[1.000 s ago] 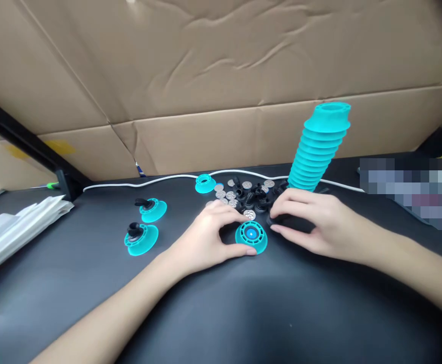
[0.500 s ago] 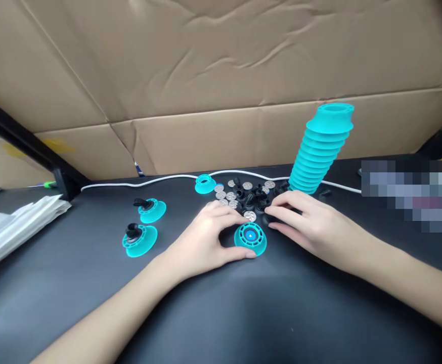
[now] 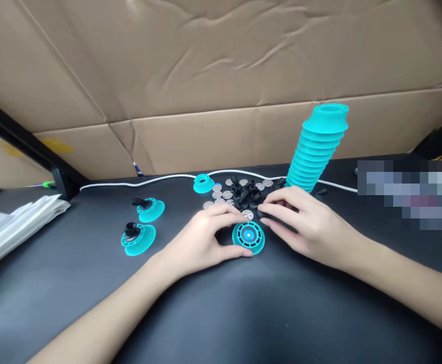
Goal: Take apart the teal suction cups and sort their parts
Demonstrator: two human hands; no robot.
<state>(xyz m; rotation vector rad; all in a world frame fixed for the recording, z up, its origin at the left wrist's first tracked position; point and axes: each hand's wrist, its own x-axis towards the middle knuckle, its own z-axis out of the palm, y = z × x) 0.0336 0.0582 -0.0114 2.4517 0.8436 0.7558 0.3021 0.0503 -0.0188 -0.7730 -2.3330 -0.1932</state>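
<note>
My left hand has its thumb and fingers closed round a turquoise flared ring, which sits on the dark table with a blue disc in its centre. Just right of it, my right hand pinches at a small black part at the edge of the pile; the fingertips partly hide it. Behind both hands lie a heap of black parts and several silver discs. One silver disc lies right behind the held ring.
A tall leaning stack of turquoise rings stands behind my right hand. Two turquoise rings with black parts are at the left, one single ring at the back. A white cable runs before the cardboard. White packets lie far left.
My right hand has shifted slightly left, its fingertips closer to the held ring. The view has moved a little. My left hand keeps its hold on the ring.
</note>
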